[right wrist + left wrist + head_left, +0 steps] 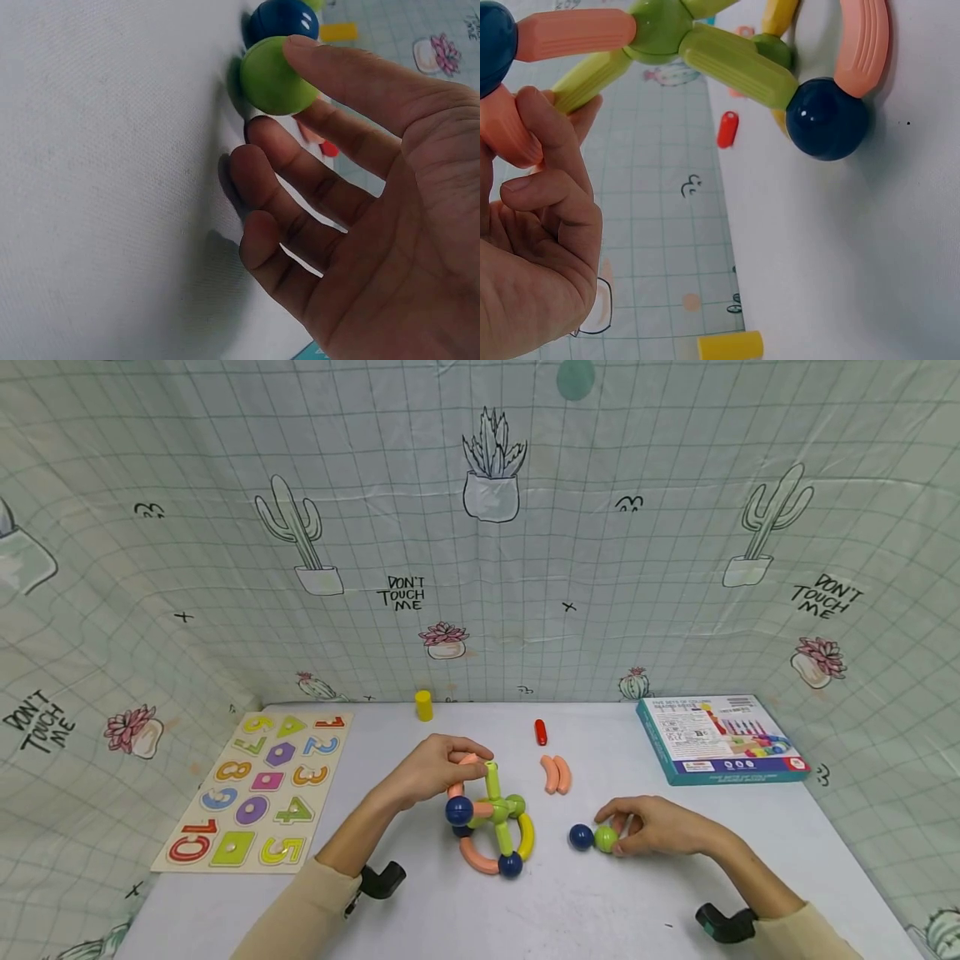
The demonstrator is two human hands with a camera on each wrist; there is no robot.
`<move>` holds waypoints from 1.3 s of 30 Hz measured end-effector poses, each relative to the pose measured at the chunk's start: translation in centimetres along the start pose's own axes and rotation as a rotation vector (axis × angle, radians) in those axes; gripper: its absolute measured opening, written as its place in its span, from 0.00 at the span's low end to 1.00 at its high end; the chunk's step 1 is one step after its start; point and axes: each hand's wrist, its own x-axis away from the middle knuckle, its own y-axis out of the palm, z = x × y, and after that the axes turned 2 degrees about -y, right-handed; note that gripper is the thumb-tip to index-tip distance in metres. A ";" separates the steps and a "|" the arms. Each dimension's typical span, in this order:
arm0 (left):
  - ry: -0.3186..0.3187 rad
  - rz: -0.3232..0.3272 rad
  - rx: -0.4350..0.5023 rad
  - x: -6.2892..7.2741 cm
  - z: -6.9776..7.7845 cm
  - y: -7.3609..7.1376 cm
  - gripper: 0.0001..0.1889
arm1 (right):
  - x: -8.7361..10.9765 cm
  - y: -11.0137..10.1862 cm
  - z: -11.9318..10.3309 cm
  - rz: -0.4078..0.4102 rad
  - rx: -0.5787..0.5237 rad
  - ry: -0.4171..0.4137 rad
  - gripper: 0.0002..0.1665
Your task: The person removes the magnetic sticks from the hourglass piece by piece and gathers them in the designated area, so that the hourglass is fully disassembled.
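Note:
My left hand (433, 770) pinches a curved pink rod (508, 127) at the top of a magnetic ball-and-stick structure. Green rods (735, 64) radiate from a green ball (660, 28) in its middle. Dark blue balls (510, 865), another curved pink rod (477, 857) and a curved yellow rod (527, 837) form its lower part. Over on the right, my right hand (660, 827) grips a loose green ball (277, 76) between thumb and fingers, low at the table. A loose dark blue ball (581, 837) sits just left of the green one.
Two curved pink rods (557, 774) lie side by side beyond the structure, with a red rod (541, 732) behind them. A yellow cylinder (423, 705) stands at the table's back edge. A number puzzle board (247, 810) lies left, a toy box (720, 739) back right.

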 end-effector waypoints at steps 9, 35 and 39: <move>0.002 -0.005 0.011 -0.1 0.0 0.1 0.15 | -0.3 -0.9 -0.8 -0.012 0.033 0.047 0.29; -0.001 0.002 0.029 0.0 0.1 0.0 0.17 | -9.9 3.6 -11.5 0.269 -0.025 -0.237 0.16; -0.012 -0.009 0.035 0.2 0.0 -0.1 0.18 | -10.1 4.0 -11.6 0.274 -0.046 -0.218 0.16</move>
